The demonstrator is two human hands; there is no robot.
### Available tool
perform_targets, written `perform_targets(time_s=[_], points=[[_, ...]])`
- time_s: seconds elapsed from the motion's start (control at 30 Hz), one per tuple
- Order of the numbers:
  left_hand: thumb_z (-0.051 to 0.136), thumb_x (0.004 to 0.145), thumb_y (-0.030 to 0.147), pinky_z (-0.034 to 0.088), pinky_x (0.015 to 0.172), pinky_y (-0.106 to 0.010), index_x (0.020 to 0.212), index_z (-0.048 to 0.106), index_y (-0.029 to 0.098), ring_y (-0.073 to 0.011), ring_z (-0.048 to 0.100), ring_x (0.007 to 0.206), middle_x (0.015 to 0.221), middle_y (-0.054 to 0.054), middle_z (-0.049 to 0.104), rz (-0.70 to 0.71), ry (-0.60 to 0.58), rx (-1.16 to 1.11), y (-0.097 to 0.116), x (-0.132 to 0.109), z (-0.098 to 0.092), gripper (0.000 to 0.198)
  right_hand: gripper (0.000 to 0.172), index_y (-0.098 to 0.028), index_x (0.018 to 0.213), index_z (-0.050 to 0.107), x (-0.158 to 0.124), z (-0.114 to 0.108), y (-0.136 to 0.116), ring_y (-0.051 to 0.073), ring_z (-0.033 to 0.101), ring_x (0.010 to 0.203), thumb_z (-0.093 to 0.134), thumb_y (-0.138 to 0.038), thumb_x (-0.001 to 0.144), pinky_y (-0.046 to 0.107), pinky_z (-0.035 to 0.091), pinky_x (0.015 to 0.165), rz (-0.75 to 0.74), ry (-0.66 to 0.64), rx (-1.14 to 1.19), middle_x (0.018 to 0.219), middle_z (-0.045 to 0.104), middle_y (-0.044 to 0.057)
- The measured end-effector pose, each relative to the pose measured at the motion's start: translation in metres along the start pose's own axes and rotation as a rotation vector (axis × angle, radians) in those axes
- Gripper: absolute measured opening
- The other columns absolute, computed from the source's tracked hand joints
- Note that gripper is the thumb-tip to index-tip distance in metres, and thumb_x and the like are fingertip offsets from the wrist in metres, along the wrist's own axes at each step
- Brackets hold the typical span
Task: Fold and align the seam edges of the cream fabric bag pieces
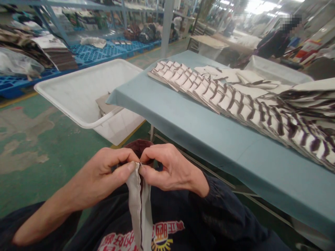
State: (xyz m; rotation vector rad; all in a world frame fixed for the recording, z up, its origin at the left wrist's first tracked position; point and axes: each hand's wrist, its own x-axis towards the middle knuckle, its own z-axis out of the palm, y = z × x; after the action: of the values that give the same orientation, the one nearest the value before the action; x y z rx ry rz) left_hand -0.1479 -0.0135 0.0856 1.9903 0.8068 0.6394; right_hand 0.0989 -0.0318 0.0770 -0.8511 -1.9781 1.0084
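Note:
A light grey and dark brown fabric piece (135,195) hangs down in front of my dark printed clothing. Its top edge is pinched between the thumb and forefinger of my left hand (110,174). My right hand (170,167) pinches the same edge just beside it, and the fingertips of both hands nearly touch. Some maroon-brown cloth (138,144) shows behind the fingers. Both hands are in front of the near edge of the blue-covered table (167,108). Along that table lies a long overlapping row of white and dark brown fabric pieces (222,97).
A white plastic bin (78,94) with some beige cloth in it stands left of the table. More fabric stacks (309,101) lie at the table's right. Blue pallets (91,54) with goods are behind, and a person (274,43) is at the back right.

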Motion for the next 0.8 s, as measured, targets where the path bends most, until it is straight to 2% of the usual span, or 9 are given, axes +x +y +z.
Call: perform_targets(time_s=[0.13,0.23,0.3,0.47,0.6,0.67,0.73,0.8], points=[[0.061,0.110,0.037,0.043,0.054,-0.023,0.079,0.075,0.022,-0.0141,0.056,0.057,0.065,0.004,0.066,-0.067,-0.059,-0.030,0.008,0.008,-0.002,0.038,0.029,-0.025,0.076,0.058,0.002,-0.001,0.005,0.011,0.048,0.062,0.066,-0.035,0.102,0.026,0.040,0.062,0.107,-0.071,0.174,0.067,0.055,-0.007],[0.062,0.105,0.041,0.043,0.054,-0.024,0.076,0.074,0.022,-0.0153,0.056,0.058,0.064,0.003,0.064,-0.137,-0.087,-0.036,0.014,0.013,-0.004,0.036,0.031,-0.025,0.077,0.058,0.002,-0.002,0.009,0.011,0.048,0.064,0.069,-0.038,0.103,0.025,0.040,0.062,0.121,-0.100,0.181,0.068,0.055,-0.007],[0.063,0.106,0.043,0.045,0.055,-0.024,0.076,0.074,0.022,-0.0159,0.056,0.059,0.065,0.003,0.065,-0.144,-0.075,-0.044,0.012,0.012,-0.004,0.039,0.032,-0.025,0.078,0.058,0.001,-0.002,0.009,0.011,0.049,0.065,0.069,-0.038,0.104,0.025,0.040,0.062,0.138,-0.106,0.157,0.068,0.056,-0.007],[0.061,0.120,0.046,0.051,0.062,-0.023,0.087,0.082,0.022,-0.0173,0.066,0.067,0.075,0.002,0.075,-0.091,-0.051,-0.087,0.004,0.002,-0.001,0.045,0.028,-0.025,0.077,0.059,-0.002,0.001,0.004,0.011,0.044,0.063,0.071,-0.036,0.100,0.026,0.033,0.060,0.198,-0.045,0.089,0.067,0.054,-0.007],[0.072,0.112,0.047,0.044,0.055,-0.022,0.079,0.075,0.022,-0.0143,0.054,0.059,0.068,0.004,0.066,-0.134,-0.050,-0.078,0.009,0.002,0.001,0.042,0.026,-0.026,0.074,0.054,-0.003,0.007,0.002,0.011,0.040,0.064,0.068,-0.032,0.094,0.026,0.031,0.059,0.234,0.001,0.122,0.066,0.047,-0.008],[0.073,0.110,0.047,0.042,0.054,-0.022,0.078,0.074,0.022,-0.0138,0.051,0.059,0.067,0.004,0.063,-0.149,-0.058,-0.095,0.011,0.003,0.001,0.041,0.032,-0.026,0.073,0.053,-0.003,0.008,0.002,0.012,0.041,0.065,0.073,-0.035,0.097,0.026,0.032,0.057,0.274,-0.034,0.204,0.066,0.045,-0.008],[0.073,0.110,0.047,0.043,0.055,-0.022,0.079,0.076,0.022,-0.0144,0.053,0.061,0.069,0.003,0.064,-0.145,-0.053,-0.130,0.011,0.004,0.001,0.040,0.042,-0.027,0.073,0.050,-0.004,0.006,0.002,0.013,0.039,0.064,0.078,-0.041,0.101,0.028,0.034,0.056,0.297,-0.088,0.295,0.067,0.043,-0.007],[0.075,0.108,0.047,0.044,0.056,-0.022,0.080,0.078,0.021,-0.0147,0.055,0.063,0.071,0.002,0.066,-0.146,-0.050,-0.163,0.008,0.003,0.000,0.038,0.045,-0.028,0.075,0.048,-0.005,0.002,0.001,0.015,0.038,0.065,0.078,-0.041,0.107,0.031,0.037,0.057,0.304,-0.117,0.317,0.068,0.042,-0.005]])
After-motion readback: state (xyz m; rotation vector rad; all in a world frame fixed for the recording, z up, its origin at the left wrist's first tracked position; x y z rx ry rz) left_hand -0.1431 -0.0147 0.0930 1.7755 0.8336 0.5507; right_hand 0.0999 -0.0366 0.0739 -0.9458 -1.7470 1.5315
